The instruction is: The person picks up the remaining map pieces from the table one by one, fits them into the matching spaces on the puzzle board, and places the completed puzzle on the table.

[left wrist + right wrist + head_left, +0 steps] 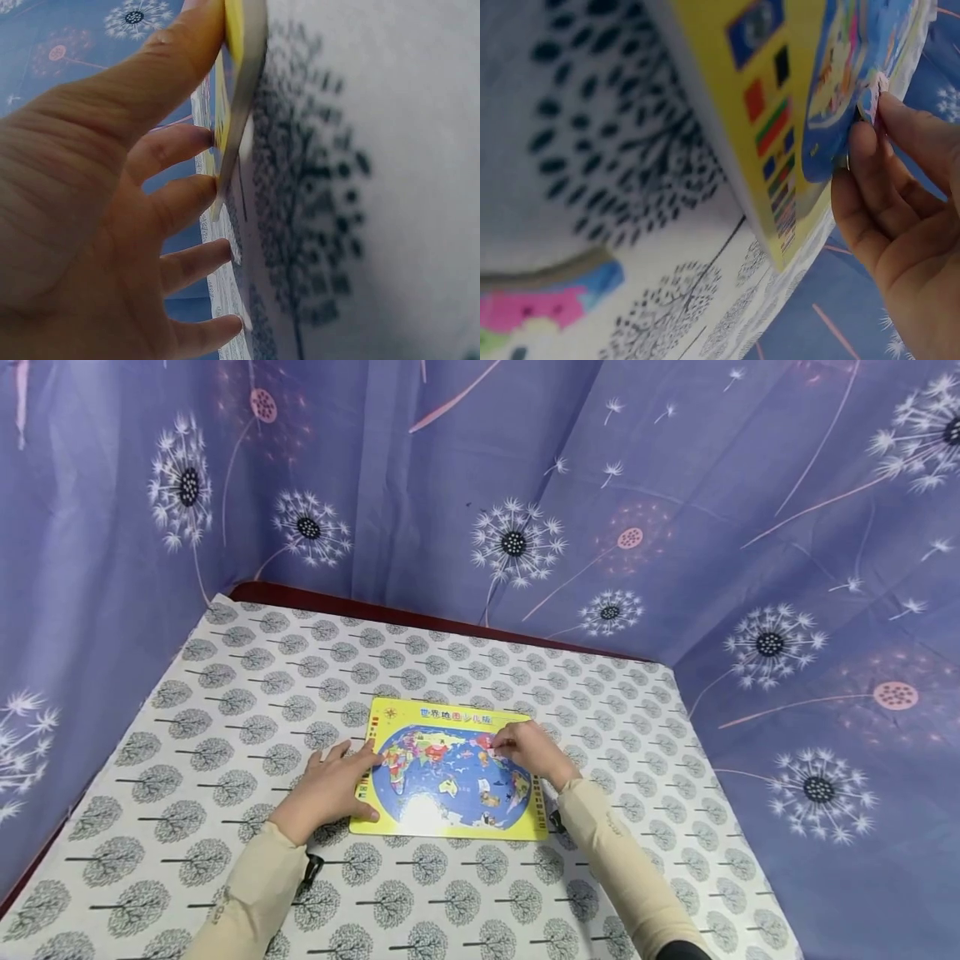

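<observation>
Behind and at both sides, violet curtain (420,485) with dandelion print. Below, white tree-print cloth (420,902) over a table (315,598) with a dark red edge. On that cloth, flat and roughly midway from side to side, a yellow-bordered world-map board (420,781). Looks thin, stiff and fairly light; shines under the light, so probably feels slick, and may skid on the cloth if pushed. Best steadied by the border, with spread fingertips.

At the board's left border, left hand (330,789), fingers spread and nearly straight, thumb close to the lower left corner; touches the board without wrapping round it. Over the map's upper right, right hand (531,752), thumb and fingertips closed in a pinch. In the right wrist view, at lower left, a pink-and-blue item (547,307), too blurred to identify.

Between right thumb and fingertip, 1 small piece (871,101), at the map's surface; cannot tell whether touching it. Seems light, stiff as card, easy to drop, perhaps prone to damaged corners. Best held lightly by opposite edges.
</observation>
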Demonstrator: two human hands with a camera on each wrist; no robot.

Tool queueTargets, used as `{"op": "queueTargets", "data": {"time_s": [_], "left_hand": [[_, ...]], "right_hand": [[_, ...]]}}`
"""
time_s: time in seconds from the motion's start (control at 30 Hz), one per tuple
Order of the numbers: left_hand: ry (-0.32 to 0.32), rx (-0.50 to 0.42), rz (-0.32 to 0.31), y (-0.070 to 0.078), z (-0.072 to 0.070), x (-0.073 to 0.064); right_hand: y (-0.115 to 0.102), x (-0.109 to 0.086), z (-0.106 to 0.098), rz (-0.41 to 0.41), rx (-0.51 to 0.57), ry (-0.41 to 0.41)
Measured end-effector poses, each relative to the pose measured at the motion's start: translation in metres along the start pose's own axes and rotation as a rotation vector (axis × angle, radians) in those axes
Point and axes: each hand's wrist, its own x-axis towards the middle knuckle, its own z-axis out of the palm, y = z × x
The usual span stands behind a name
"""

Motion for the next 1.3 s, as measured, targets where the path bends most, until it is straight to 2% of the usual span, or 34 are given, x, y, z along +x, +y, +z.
{"op": "queueTargets", "data": {"time_s": [0.13, 0.3, 0.53, 0.67, 0.8, 0.97, 1.1, 1.3], "left_hand": [[0.005, -0.004, -0.003, 0.001, 0.001, 0.0], [-0.005, -0.005, -0.013, 0.0, 0.001, 0.001], [-0.008, -0.013, -0.013, 0.003, -0.001, 0.001], [-0.019, -0.003, -0.01, 0.004, -0.001, 0.001], [-0.033, 0.001, -0.016, 0.006, -0.001, 0.0], [-0.031, -0.013, -0.008, 0.005, -0.002, -0.001], [-0.026, -0.021, 0.007, 0.005, -0.005, -0.002], [-0.04, -0.018, 0.024, 0.007, -0.005, 0.0]], "right_hand": [[-0.001, -0.002, 0.004, 0.013, -0.014, 0.026], [-0.002, -0.005, 0.004, 0.043, -0.012, 0.016], [-0.003, -0.024, -0.013, 0.109, 0.038, 0.026], [-0.002, -0.036, -0.017, 0.115, 0.007, 0.014], [-0.002, -0.051, -0.024, 0.137, -0.002, -0.011], [-0.003, -0.075, -0.038, 0.177, 0.02, -0.108], [0.0, -0.098, -0.043, 0.201, -0.011, -0.166], [0.001, -0.129, -0.038, 0.328, -0.015, -0.167]]}}
